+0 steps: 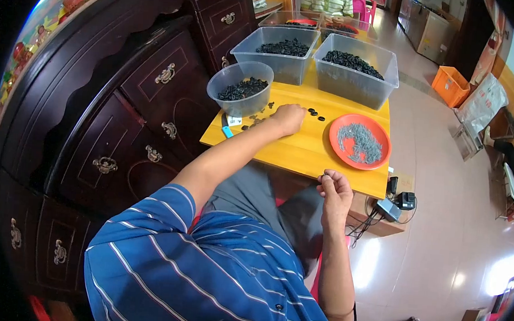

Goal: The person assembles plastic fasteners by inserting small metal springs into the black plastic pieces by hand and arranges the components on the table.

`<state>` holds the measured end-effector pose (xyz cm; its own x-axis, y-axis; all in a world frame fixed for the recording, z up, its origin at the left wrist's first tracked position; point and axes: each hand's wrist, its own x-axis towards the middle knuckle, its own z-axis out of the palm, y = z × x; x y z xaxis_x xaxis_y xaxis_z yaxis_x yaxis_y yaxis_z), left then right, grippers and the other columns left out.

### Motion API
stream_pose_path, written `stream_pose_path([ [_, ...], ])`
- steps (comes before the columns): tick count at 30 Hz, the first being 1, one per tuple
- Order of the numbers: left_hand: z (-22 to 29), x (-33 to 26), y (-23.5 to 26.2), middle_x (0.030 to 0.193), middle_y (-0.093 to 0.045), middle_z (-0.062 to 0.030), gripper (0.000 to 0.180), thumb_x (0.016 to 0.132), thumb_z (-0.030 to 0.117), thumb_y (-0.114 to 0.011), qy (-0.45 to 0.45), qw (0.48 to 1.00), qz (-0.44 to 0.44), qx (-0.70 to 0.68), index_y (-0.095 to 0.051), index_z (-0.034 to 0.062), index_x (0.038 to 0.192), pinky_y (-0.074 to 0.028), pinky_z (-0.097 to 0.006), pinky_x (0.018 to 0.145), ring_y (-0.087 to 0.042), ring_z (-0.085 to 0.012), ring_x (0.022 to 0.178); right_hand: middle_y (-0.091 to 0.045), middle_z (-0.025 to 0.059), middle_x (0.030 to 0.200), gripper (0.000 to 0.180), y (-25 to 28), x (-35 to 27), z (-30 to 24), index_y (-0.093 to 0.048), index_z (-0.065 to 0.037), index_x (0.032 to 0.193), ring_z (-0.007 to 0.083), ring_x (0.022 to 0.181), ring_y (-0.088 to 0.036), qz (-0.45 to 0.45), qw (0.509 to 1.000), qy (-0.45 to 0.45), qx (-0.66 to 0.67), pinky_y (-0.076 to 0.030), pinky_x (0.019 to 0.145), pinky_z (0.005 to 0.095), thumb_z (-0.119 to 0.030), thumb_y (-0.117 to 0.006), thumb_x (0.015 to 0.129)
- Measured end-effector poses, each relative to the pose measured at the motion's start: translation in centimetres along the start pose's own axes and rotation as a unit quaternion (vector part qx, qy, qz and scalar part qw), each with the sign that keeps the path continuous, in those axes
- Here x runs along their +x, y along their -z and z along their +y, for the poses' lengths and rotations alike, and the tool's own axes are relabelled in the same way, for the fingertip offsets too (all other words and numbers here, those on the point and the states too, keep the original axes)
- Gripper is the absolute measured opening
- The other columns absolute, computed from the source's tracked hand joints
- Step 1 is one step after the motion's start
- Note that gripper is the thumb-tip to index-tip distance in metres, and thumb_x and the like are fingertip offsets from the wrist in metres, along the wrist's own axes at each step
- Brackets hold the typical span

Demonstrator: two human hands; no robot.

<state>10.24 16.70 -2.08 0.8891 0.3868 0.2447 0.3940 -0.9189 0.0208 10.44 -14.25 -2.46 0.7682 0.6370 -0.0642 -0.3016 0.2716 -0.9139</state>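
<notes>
Apparently for easy reach, the red plate (pixel 383 133) sits at one o'clock from the right hand (pixel 337 192), its thumb and fingertips pinched on a small dark piece (pixel 325 176); the left hand (pixel 288 120) curls, contents hidden, black discs (pixel 313 113) between two and three o'clock.

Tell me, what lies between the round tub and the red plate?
The head view shows the left hand between the tub and plate, with black pieces on its plate side and small dark bits on its tub side.

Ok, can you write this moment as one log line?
left hand: at yellow table, beside black pieces | right hand: pinching small dark piece | red plate: holding grey pieces
</notes>
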Motion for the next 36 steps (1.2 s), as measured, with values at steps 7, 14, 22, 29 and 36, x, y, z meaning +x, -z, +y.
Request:
stream_pose_path([
  [7, 3.7, -5.2, 2.0, 0.083, -0.067, -0.0043, 0.020, 0.091, 0.011, -0.064, 0.077, 0.890, -0.005, -0.450, -0.066, 0.0024, 0.110, -0.051, -0.028, 0.062, -0.062, -0.0133, 0.068, -0.071, 0.0050, 0.091, 0.015, 0.5, 0.3, 0.4, -0.066, -0.002, 0.110, 0.0085, 0.070, -0.062, -0.011, 0.998, -0.026, 0.059, -0.045, 0.063, 0.0190, -0.009, -0.066, 0.097],
  [14, 10.0, -11.4, 5.8, 0.083, -0.061, 0.0020, 0.020, 0.098, 0.010, -0.060, 0.081, 0.712, -0.102, -0.690, -0.062, 0.0035, 0.117, -0.046, -0.020, 0.057, -0.053, -0.0037, 0.063, -0.071, 0.0014, 0.093, 0.015, 1.0, 0.6, 0.4, -0.066, -0.009, 0.112, 0.0101, 0.074, -0.066, 0.016, 0.985, -0.098, 0.142, -0.053, 0.069, 0.0226, -0.013, -0.066, 0.098],
  [22, 14.4, -13.7, 5.2, 0.090, -0.064, 0.0001, 0.018, 0.098, 0.002, -0.058, -0.006, 0.742, -0.074, -0.666, -0.062, 0.0008, 0.115, -0.051, -0.022, 0.067, -0.059, -0.0049, 0.076, -0.069, 0.0007, 0.097, 0.016, 1.6, 0.9, 0.7, -0.063, -0.009, 0.112, 0.0097, 0.081, -0.064, 0.037, 0.971, -0.114, 0.206, -0.052, 0.072, 0.0238, -0.016, -0.066, 0.098],
  [29, 17.6, -16.2, 4.8, 0.081, -0.069, -0.0107, 0.015, 0.085, 0.003, -0.067, -0.114, 0.858, 0.012, -0.500, -0.070, 0.0044, 0.099, -0.051, -0.032, 0.063, -0.065, -0.0180, 0.066, -0.068, 0.0043, 0.097, 0.016, 2.0, 1.3, 1.1, -0.063, -0.007, 0.110, 0.0164, 0.088, -0.065, 0.064, 0.948, -0.129, 0.284, -0.055, 0.084, 0.0299, -0.015, -0.067, 0.097],
  [36, 16.5, -16.2, 4.8, 0.081, -0.069, -0.0086, 0.014, 0.083, 0.003, -0.070, -0.111, 0.862, -0.037, -0.493, -0.070, 0.0038, 0.097, -0.051, -0.030, 0.063, -0.065, -0.0151, 0.067, -0.067, 0.0050, 0.099, 0.017, 2.5, 1.4, 1.4, -0.062, -0.007, 0.112, 0.0167, 0.091, -0.065, 0.058, 0.952, -0.119, 0.277, -0.056, 0.085, 0.0289, -0.012, -0.067, 0.097],
])
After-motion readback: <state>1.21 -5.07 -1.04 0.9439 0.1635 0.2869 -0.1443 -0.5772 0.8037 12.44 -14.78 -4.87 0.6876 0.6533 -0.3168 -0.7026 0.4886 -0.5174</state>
